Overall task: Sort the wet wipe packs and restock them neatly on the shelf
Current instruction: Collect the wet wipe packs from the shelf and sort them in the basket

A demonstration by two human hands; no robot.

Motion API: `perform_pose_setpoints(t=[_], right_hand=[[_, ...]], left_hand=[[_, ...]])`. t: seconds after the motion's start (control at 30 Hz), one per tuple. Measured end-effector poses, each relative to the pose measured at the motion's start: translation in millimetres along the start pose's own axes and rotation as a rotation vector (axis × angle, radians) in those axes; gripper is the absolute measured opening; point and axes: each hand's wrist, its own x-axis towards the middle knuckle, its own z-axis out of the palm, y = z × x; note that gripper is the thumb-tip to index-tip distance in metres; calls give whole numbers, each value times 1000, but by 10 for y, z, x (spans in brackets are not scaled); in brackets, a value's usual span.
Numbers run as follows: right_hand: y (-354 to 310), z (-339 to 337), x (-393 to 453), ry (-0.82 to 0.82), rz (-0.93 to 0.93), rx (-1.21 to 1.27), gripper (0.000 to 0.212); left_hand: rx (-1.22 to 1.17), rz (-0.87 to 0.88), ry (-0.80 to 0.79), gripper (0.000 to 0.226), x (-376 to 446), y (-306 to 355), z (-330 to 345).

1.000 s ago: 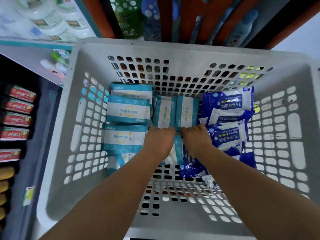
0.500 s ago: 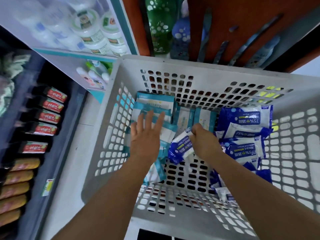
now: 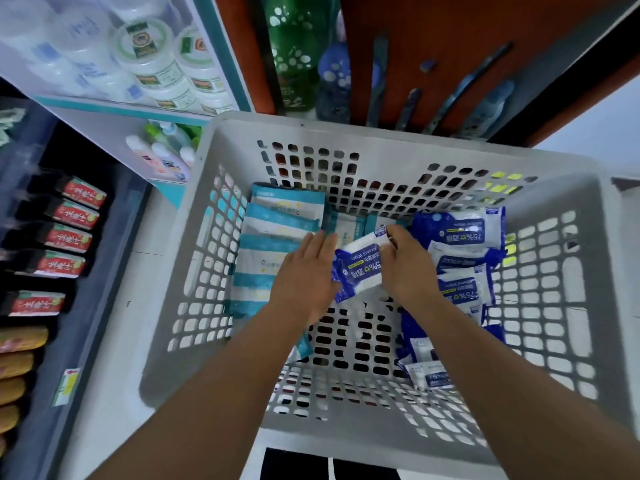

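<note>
While gripped, blue pack [image 3: 360, 268] between fingers [image 3: 393, 237].

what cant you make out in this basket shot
Head view only:
- Teal packs: print blurred; the left hand covers part of the stack.
- Blue pack in the right hand: fingers hide its right edge.
- Blue packs: lowest ones under the forearm.
- Basket: near rim partly hidden by arms.
</note>
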Motion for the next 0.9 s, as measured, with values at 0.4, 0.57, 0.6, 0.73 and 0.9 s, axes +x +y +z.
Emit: perform_pose_setpoints(t=[0.4,0.57,0.6,0.73,0.9], right_hand=[[559,-689,-360,112,65,-388,64],[832,-699,-382,-29,-150,-695,48],[863,-699,-364,-23,-151,-716,41],[923,-755,-304,50,-72,-822,27],[887,-750,-282,97,75,-795,38]], left_hand=[[-222,155,-65,26,234,1028,386],[-155,147,-3,25,332,1324,578],[-179,143,0,23,346,1331,592],[-246,169,42,33,360,1231,613],[-139,135,13,54,346,899,604]])
